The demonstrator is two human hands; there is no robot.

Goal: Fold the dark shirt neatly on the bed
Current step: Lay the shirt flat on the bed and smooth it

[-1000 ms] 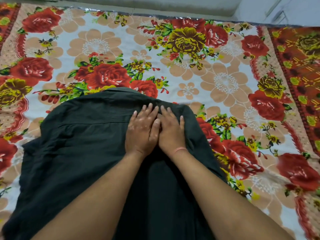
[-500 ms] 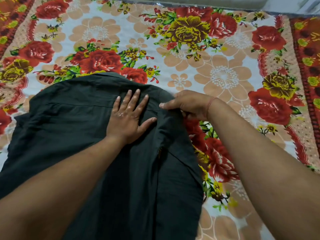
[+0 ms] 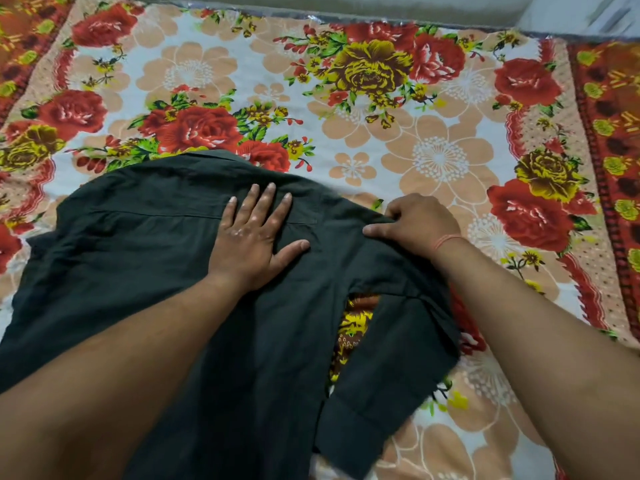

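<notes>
The dark shirt [image 3: 138, 258] lies back-up on the flowered bedsheet [image 3: 433, 161], collar at the far side. My left hand [image 3: 252, 233] rests flat on the upper back of the shirt, fingers spread. My right hand [image 3: 415, 223] pinches the fabric at the shirt's right shoulder, fingers curled around the edge. Below it the right sleeve [image 3: 381, 382] lies pulled out from the body, with a gap of bedsheet showing between sleeve and body. A thin orange thread circles my right wrist.
The bedsheet with red and yellow roses covers the whole bed. Its far edge [image 3: 346, 20] runs along the top of the view, with a pale wall or floor beyond. Red patterned borders line the left and right sides.
My right hand moved off the shirt's middle to the right shoulder and took hold of the fabric. The right sleeve has come out sideways. My left hand stayed pressed on the back, fingers spread.
</notes>
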